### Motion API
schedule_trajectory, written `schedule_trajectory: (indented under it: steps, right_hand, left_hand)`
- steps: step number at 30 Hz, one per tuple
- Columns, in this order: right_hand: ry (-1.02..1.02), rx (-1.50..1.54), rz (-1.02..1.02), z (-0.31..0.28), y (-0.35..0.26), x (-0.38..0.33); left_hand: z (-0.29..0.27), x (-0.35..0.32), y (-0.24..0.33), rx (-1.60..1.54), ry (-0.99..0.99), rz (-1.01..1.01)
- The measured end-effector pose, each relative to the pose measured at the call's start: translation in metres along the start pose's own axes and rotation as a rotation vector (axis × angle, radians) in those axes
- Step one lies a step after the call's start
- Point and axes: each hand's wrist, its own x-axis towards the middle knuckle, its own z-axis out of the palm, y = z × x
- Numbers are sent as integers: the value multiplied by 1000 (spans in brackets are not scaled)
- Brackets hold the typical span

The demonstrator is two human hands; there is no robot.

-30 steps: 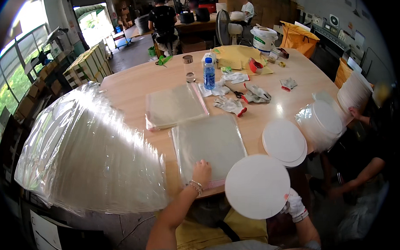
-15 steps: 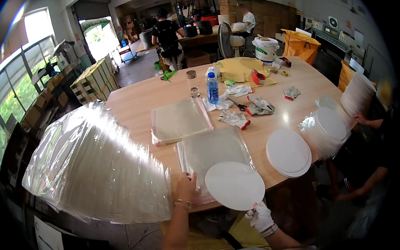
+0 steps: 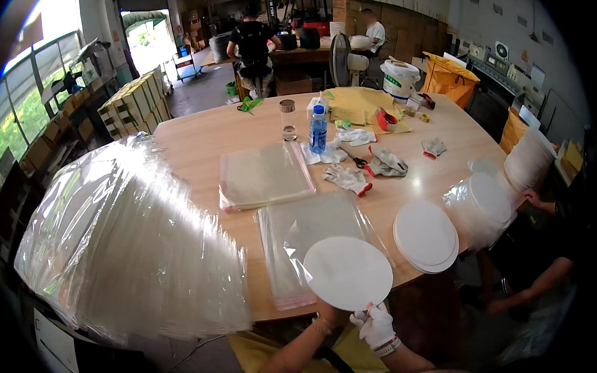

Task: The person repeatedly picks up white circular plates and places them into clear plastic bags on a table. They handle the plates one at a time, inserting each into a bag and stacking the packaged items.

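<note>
A white round disc (image 3: 349, 274) is tilted over the near edge of a stack of clear plastic bags (image 3: 281, 253). My right hand (image 3: 376, 325), in a white glove, pinches the disc's near rim. My bare left hand (image 3: 329, 312) is at the near table edge, partly behind the disc; its fingers are hidden. More white discs (image 3: 426, 234) lie piled to the right of the bags. Another stack of clear bags (image 3: 265, 174) with pinkish edges lies farther back. On the left spreads a large heap of clear film-wrapped pieces (image 3: 136, 245).
Work gloves (image 3: 384, 162), scissors (image 3: 358, 162), a blue-capped bottle (image 3: 317, 130), a glass (image 3: 288, 121) and a white bucket (image 3: 400, 78) stand or lie farther back. At right, a person's hand (image 3: 539, 201) is beside stacked discs (image 3: 529, 159). Another person (image 3: 253, 50) stands at the back.
My left hand has moved right, from the bag stack's near left side to behind the disc. My right hand still holds the disc, almost in the same place. The view has shifted slightly.
</note>
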Motion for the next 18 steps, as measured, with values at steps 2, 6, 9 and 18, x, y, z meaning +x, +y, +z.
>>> schedule_trajectory:
  steps: [2,6,9,18]
  right_hand:
    - [-45,-9,11,-16,3,2]
    - [-4,-43,33,-20,22,5]
    - [-65,10,57,-22,39,33]
    - [-193,109,26,-8,50,80]
  left_hand:
    - [6,-36,55,425,-65,103]
    - [0,-89,17,-236,102,-233]
    - [-8,-95,7,-298,175,-327]
    - [-24,-88,23,-281,110,-418]
